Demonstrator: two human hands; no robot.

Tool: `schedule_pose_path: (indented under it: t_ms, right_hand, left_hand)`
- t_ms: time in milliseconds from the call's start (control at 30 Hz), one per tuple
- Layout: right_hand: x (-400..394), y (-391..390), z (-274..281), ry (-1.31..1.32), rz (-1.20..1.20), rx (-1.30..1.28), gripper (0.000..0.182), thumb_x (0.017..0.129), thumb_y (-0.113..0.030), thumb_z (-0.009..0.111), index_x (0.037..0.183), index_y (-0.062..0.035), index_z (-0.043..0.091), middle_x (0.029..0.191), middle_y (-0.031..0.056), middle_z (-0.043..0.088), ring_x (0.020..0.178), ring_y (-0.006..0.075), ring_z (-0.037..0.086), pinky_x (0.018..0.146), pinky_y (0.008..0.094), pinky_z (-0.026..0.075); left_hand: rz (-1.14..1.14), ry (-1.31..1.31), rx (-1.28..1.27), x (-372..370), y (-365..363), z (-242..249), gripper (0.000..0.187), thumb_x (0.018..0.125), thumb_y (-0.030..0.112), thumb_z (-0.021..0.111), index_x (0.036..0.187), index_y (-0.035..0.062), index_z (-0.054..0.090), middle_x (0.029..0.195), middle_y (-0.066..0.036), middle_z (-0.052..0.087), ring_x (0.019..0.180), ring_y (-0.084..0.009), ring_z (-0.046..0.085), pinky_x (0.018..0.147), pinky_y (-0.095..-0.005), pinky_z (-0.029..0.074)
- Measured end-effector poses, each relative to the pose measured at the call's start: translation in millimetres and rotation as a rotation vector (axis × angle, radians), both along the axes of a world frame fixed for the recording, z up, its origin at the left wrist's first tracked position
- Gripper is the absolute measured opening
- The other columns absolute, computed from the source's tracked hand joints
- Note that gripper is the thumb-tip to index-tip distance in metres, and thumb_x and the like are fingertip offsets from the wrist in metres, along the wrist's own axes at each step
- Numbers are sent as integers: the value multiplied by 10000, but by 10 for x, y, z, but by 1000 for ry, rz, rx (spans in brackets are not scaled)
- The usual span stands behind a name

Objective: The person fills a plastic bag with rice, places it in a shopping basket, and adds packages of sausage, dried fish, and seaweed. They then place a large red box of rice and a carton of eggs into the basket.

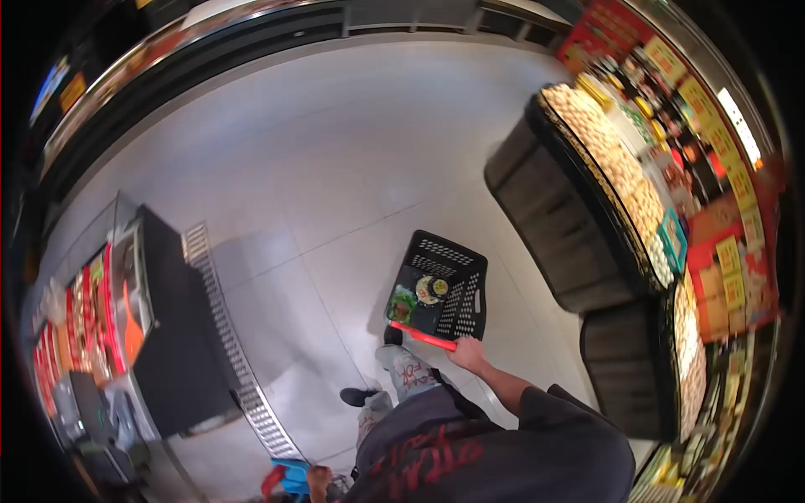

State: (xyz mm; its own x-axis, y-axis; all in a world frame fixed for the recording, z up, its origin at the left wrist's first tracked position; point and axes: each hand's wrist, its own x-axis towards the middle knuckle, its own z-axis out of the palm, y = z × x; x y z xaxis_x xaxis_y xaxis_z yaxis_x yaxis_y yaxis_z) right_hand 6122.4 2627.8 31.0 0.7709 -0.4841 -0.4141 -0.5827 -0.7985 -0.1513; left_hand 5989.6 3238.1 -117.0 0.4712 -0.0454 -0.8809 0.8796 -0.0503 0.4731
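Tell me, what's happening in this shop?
A person stands on a pale tiled floor in a shop. Their right hand grips the red handle of a black plastic shopping basket, which holds a few packs of food. Their left hand is low at the picture's edge beside something blue; whether it holds it is unclear. Dark bins heaped with pale round goods stand to the right.

Bright overhead store light; soft glare on pale floor (335, 168). Strong fisheye bending, black vignette at corners. Motion blur smears shelves (713, 168) at right edge; centre fairly sharp.
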Motion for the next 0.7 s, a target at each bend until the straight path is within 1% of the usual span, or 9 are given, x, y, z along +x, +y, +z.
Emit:
schedule_pose_path:
  t_ms: [33, 67, 100, 167, 333, 500, 600, 667, 700]
  right_hand:
    - [43, -87, -1, -9, -80, 3, 407, 802, -459, 605, 841, -83, 753, 838, 205, 710, 832, 377, 698, 760, 468, 565]
    - [107, -210, -1, 7, -33, -22, 400, 797, -453, 605, 819, -80, 749, 824, 200, 709, 820, 374, 699, 747, 466, 565]
    - [163, -229, -18, 22, 21, -42, 394, 792, -446, 605, 797, -77, 745, 809, 196, 708, 808, 371, 700, 733, 464, 565]
    - [342, -462, -55, -2, -25, -36, 376, 777, -437, 619, 784, -82, 743, 799, 192, 707, 786, 361, 702, 720, 467, 564]
    - [794, -1304, -63, -46, 8, -3, 358, 756, -401, 642, 757, -57, 741, 744, 175, 703, 736, 349, 707, 707, 444, 570]
    - [1428, -2304, 81, -34, -29, -4, 300, 717, -372, 674, 738, -79, 735, 744, 157, 702, 729, 340, 702, 689, 450, 560]
    - [1722, -2576, 173, -80, -30, -39, 290, 709, -370, 682, 718, -84, 731, 727, 145, 696, 726, 334, 700, 676, 444, 561]
    - [1962, -2860, 301, -82, -63, -35, 290, 708, -372, 684, 716, -85, 730, 720, 141, 693, 726, 332, 699, 671, 442, 560]
    - [2096, -3046, 322, -88, -56, -41, 290, 706, -374, 686, 714, -87, 729, 714, 138, 690, 725, 330, 698, 666, 440, 558]
  left_hand:
    - [12, 142, -133, 186, 126, 8, 106, 839, 61, 613, 815, -12, 687, 664, -103, 658, 561, -168, 612, 487, -306, 485]
    - [-80, 156, -41, 422, 73, 87, 111, 838, 68, 614, 816, -12, 688, 668, -105, 660, 568, -169, 615, 494, -311, 488]
    - [-196, 118, 73, 680, -3, 102, 115, 836, 74, 615, 817, -13, 689, 672, -107, 662, 574, -171, 618, 502, -317, 491]
    - [-350, 51, 185, 1216, -275, 123, 126, 833, 87, 618, 820, -14, 691, 681, -110, 666, 586, -174, 623, 516, -327, 497]
    - [-690, -117, 244, 2670, -1335, 295, 156, 826, 121, 623, 826, -18, 695, 702, -119, 677, 618, -182, 636, 552, -352, 513]
    - [-1099, -367, 202, 4069, -2426, 326, 190, 818, 154, 629, 833, -21, 700, 724, -128, 687, 649, -189, 649, 589, -378, 528]
    - [-1408, -662, 129, 4796, -2710, 315, 211, 813, 173, 632, 837, -23, 703, 736, -133, 694, 668, -194, 657, 610, -393, 537]
    - [-1304, -490, 171, 5190, -3062, 542, 219, 804, 169, 643, 854, -32, 714, 730, -131, 697, 668, -180, 650, 608, -370, 525]
    - [-1157, -327, 220, 5372, -3304, 654, 230, 794, 165, 654, 871, -41, 725, 724, -129, 700, 667, -165, 643, 606, -347, 514]
